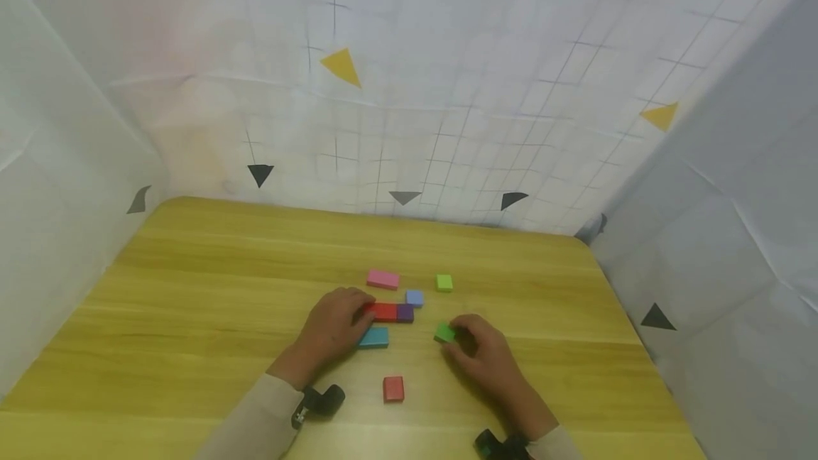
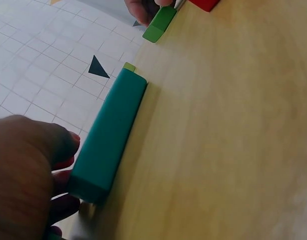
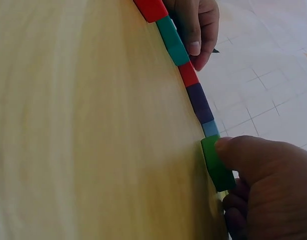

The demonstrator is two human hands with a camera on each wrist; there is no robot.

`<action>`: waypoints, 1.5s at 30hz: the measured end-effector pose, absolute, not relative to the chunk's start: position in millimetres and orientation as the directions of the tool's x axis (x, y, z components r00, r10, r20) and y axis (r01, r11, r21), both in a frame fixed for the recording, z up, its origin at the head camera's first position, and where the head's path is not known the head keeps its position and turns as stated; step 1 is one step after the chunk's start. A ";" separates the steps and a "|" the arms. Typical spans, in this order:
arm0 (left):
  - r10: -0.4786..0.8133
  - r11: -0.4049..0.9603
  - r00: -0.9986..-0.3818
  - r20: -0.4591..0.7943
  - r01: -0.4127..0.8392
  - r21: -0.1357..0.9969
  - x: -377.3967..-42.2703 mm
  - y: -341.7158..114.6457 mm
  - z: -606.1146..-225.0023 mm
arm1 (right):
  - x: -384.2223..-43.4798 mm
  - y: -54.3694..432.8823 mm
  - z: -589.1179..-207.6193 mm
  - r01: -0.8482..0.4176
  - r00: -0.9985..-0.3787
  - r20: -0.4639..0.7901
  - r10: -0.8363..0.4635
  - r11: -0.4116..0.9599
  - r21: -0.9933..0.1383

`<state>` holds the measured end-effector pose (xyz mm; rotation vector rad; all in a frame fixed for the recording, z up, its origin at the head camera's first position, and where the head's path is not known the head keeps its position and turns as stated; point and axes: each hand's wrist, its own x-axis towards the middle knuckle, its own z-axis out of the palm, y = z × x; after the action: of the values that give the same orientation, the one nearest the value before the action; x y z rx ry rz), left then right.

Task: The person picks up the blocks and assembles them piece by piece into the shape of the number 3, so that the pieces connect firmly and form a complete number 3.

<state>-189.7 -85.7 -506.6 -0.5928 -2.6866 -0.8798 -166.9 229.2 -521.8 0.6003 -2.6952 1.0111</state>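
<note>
My left hand point(image 1: 334, 324) grips the left end of a long red block point(image 1: 385, 312) between thumb and fingers. A small purple block point(image 1: 405, 313) sits at that block's right end, in line with it. Just in front of them lies a teal block point(image 1: 375, 337), close beside my left fingers; it looms large in the left wrist view. To the right, my right hand point(image 1: 488, 357) pinches a green block point(image 1: 444, 333) between thumb and fingers, low over the table. The right wrist view shows the thumb on this green block point(image 3: 217, 165). A light blue block point(image 1: 415, 297) stands right behind the purple one.
Farther back on the wooden table point(image 1: 224, 282) lie a pink block point(image 1: 383, 280) and a lime green block point(image 1: 444, 282). A red square block point(image 1: 393, 389) lies nearer, between the forearms. White patterned sheeting point(image 1: 447, 91) closes off the back and sides.
</note>
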 end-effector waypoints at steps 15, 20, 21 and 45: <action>0.282 0.733 -0.906 0.315 0.416 0.539 -188.6 -84.7 -505.6 | -166.9 231.5 -521.1 -0.475 -0.879 0.350 -0.324 0.665 -0.577; 0.282 0.737 -0.909 0.307 0.410 0.537 -189.1 -84.5 -505.4 | -166.2 231.2 -519.1 -0.467 -0.884 0.341 -0.321 0.659 -0.590; 0.283 0.738 -0.909 0.306 0.410 0.535 -189.3 -84.5 -505.4 | -166.2 231.1 -518.7 -0.469 -0.883 0.342 -0.322 0.658 -0.590; 0.293 0.743 -0.908 0.301 0.414 0.526 -188.1 -85.6 -503.0 | -164.7 223.6 -512.1 -0.482 -0.876 0.337 -0.345 0.648 -0.590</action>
<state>-188.1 -85.6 -503.0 -0.5627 -2.7446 -0.8976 -164.7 223.6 -512.1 0.6784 -2.6720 1.0401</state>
